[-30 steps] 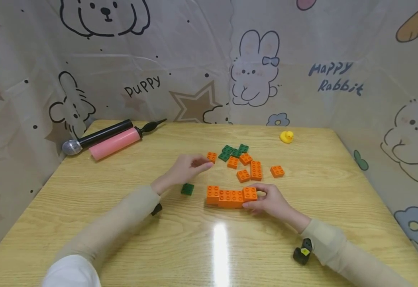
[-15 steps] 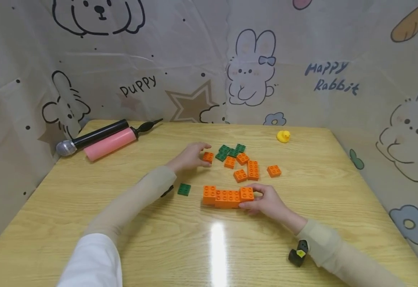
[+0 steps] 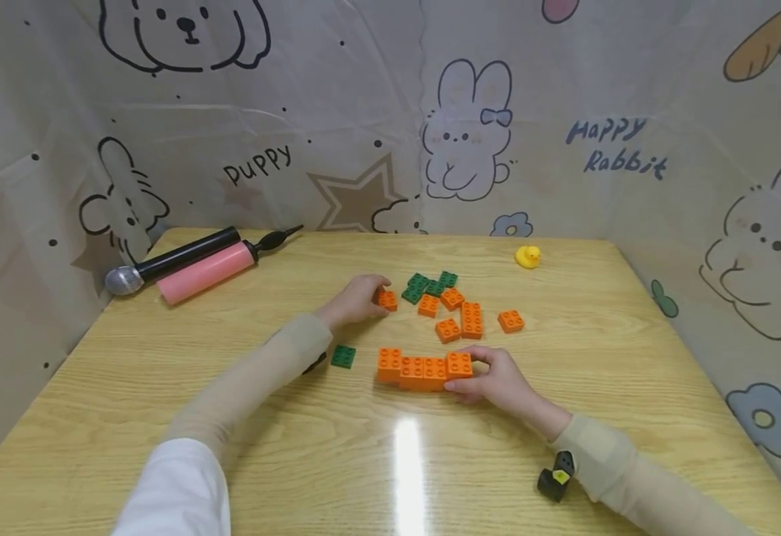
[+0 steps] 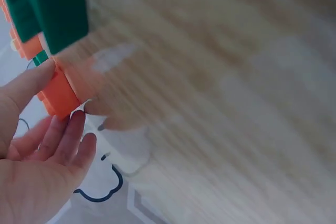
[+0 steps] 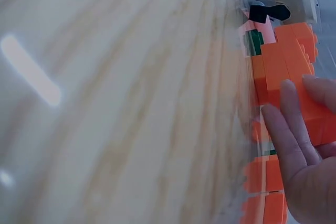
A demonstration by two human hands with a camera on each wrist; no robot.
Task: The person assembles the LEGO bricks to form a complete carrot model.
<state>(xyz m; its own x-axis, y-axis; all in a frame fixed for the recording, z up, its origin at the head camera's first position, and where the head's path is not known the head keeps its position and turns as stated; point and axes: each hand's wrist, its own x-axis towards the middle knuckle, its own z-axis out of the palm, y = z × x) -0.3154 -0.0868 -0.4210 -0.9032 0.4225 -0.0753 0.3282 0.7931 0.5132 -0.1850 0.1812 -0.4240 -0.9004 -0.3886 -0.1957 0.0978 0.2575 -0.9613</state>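
Thumb and fingers of the left hand are set on opposite sides of a small square orange plastic brick, and the brick is pinched there, thumb on the near side, fingertips on the far side, its studs turned upward between them. Over to the right hand: a stepped row of orange studded bricks, raised at both ends, is gripped by its right end, with the thumb laid along the near face.

Just beyond the pinched brick, a cluster of dark green studded bricks is seen to its right. Next to that, small orange bricks are scattered around a longer orange brick, and one more orange square is placed apart, farther right. A lone dark green square brick is left near the left forearm.

Farther out on the pale wood-grain table, a yellow toy duck is perched toward the back right, while a black microphone with a silver head is laid alongside a pink cylinder with a black nozzle. Everything is backed by a cartoon-printed sheet.
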